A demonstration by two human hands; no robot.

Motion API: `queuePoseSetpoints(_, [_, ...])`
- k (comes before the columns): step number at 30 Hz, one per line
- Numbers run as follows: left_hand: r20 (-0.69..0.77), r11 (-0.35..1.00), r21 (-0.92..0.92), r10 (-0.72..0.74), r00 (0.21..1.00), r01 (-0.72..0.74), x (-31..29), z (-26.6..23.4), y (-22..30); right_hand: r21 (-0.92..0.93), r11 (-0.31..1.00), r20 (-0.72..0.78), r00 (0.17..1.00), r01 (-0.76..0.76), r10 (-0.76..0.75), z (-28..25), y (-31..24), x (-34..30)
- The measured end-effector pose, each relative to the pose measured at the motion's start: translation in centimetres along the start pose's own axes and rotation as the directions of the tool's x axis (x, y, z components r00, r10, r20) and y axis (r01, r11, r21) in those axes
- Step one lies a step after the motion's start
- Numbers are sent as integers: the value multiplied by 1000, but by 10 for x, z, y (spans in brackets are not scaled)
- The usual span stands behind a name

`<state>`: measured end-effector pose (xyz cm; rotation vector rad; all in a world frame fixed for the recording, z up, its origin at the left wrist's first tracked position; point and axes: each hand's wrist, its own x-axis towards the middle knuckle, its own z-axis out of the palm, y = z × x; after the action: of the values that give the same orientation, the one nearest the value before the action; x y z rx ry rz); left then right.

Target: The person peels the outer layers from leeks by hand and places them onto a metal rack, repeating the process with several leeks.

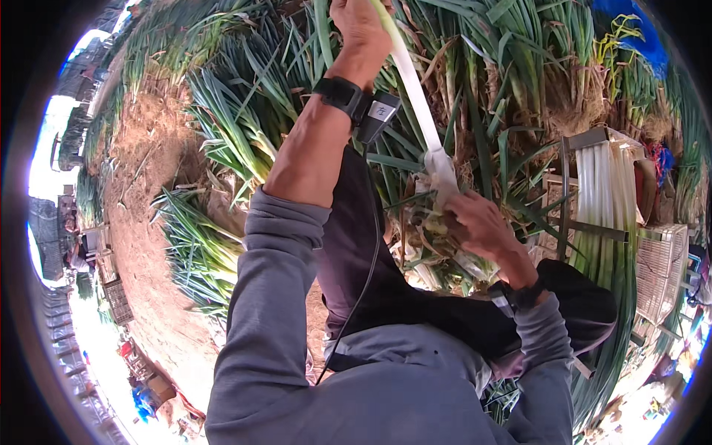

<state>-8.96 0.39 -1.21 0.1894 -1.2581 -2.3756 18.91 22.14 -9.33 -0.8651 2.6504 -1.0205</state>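
Note:
A long leek [417,89] runs slantwise between my hands, its white shaft bare along the middle. At the top edge my left hand [360,22] is closed around its green upper part; some fingers are cut off by the frame. Loose, pale outer skin [441,169] bunches round the lower end of the shaft. My right hand [478,222] has its fingers closed on that skin, and the root end is hidden there. Beneath lies a heap of stripped leaves and skins [423,230], between my bent legs.
Unpeeled leeks [519,59] with roots lie piled ahead. More leek bunches [204,241] rest on the dirt ground at left. At right, clean white leeks [597,178] lie on a metal rack beside a pale plastic crate [662,259]. A blue sheet [641,33] is at top right.

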Motion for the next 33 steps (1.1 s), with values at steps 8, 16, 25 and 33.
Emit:
queuePoseSetpoints(8, [-5,990,142,-16,1000,16,10,-37,-6,-209,977,110,991,-52,76,1,-31,-22])
queuePoseSetpoints(16, [139,980,-176,-66,988,90,15,-65,36,-128,897,92,896,-422,434,-2,27,-45])
queuePoseSetpoints(25, [30,906,-402,-130,991,131,62,-95,16,875,441,11,920,-198,391,-18,4,48])
queuePoseSetpoints(33, [-90,804,-557,-306,948,207,56,-76,-4,957,273,-214,876,98,432,-11,-23,110])
